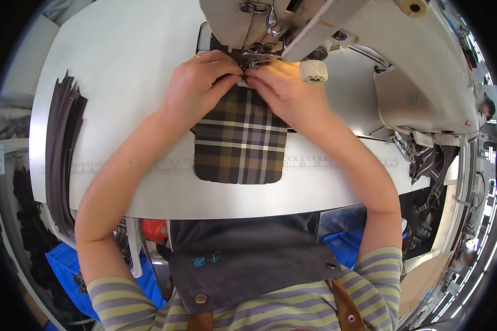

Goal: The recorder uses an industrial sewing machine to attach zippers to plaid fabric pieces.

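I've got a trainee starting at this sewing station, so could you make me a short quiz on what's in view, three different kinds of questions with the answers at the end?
1. True or false: the bundle of dark strips lies toward the left end of the white table.

2. Multiple choice: what pattern shows on the fabric piece?
A. Polka dots
B. Plaid
C. Plain, one colour

3. Short answer: which of the person's hands is nearer the white ribbed knob on the sewing machine?

Key: 1. True. 2. B. 3. The right hand.
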Tool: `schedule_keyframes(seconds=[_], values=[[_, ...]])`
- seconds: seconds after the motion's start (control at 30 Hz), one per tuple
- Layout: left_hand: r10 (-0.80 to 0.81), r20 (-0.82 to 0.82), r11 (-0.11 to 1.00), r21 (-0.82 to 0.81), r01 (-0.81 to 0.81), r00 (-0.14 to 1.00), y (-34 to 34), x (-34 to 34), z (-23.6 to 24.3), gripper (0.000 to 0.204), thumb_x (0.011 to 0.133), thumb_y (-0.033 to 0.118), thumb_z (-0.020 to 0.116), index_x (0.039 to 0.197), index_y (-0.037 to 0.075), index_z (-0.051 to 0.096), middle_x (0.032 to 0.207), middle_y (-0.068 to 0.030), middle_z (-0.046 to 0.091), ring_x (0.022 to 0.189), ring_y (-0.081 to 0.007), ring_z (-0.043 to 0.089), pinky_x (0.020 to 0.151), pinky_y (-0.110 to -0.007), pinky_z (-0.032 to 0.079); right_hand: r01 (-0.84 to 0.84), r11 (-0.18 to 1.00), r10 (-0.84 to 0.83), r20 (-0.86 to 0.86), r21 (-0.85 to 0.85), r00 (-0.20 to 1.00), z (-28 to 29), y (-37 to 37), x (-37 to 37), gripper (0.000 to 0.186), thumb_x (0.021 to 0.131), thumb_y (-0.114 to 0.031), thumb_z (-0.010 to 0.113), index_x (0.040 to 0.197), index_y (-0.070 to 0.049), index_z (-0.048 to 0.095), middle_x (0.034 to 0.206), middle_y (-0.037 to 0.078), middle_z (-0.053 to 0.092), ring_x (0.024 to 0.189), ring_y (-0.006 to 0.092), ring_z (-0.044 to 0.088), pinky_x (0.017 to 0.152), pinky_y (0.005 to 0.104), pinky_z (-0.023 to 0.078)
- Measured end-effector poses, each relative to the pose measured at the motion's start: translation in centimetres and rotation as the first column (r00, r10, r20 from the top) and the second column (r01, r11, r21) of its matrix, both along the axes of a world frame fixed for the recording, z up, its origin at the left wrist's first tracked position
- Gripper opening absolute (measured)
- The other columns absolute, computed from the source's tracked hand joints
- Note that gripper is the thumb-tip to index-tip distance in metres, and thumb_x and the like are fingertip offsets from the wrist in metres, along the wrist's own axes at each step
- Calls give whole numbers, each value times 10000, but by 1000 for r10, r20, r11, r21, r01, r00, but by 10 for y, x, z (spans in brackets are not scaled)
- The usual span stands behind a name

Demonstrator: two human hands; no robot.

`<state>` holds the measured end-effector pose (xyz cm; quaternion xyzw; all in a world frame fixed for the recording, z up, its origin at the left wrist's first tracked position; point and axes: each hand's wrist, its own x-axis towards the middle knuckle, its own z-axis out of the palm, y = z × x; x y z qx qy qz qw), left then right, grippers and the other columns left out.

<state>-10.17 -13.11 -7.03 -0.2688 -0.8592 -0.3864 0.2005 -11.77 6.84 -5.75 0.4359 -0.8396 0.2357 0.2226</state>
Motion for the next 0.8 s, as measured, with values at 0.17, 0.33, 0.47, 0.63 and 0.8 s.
schedule_keyframes(seconds=[0.17, 0.33, 0.47, 0.63, 0.8], values=[[60, 367, 977, 169, -130, 928, 2, 0, 3, 98, 831, 81, 656, 890, 3, 662, 830, -88, 634, 717, -218, 608, 686, -308, 484, -236, 966, 251, 178, -104, 951, 12, 14, 57, 337, 757, -185, 735, 1032, -7, 657, 1055, 84, 677, 934, 276, 640, 752, 349, 530], [-47, 451, 957, 278, -90, 891, -4, -4, 3, 99, 845, 65, 658, 902, -13, 681, 835, -60, 643, 745, -145, 603, 707, -278, 481, -230, 970, 235, -71, 81, 969, 0, 8, 62, 293, 731, -128, 681, 981, 18, 631, 1028, 130, 660, 904, 288, 633, 731, 360, 529], [-193, 435, 965, 248, 89, 879, -19, -18, 9, 98, 847, 41, 656, 908, -26, 693, 863, -54, 656, 794, -116, 603, 753, -258, 481, -217, 971, 212, -65, -98, 975, -1, -19, 52, 269, 709, -86, 665, 956, 10, 621, 969, 119, 674, 826, 278, 646, 683, 354, 527], [-302, 510, 928, 349, 127, 806, -21, -21, 14, 101, 851, 41, 652, 908, -31, 696, 870, -63, 660, 797, -117, 605, 756, -259, 481, -159, 976, 180, 136, -151, 974, 1, -19, 48, 183, 734, -63, 648, 910, -16, 631, 919, 89, 693, 774, 258, 670, 656, 331, 541], [-103, 470, 949, 311, -56, 877, -5, -2, 14, 118, 851, 52, 655, 912, -41, 693, 852, -65, 663, 777, -123, 607, 742, -262, 484, -292, 956, 293, 39, -21, 955, 4, 16, 48, 205, 737, -99, 707, 919, -18, 657, 991, 104, 695, 894, 269, 674, 721, 334, 554]])
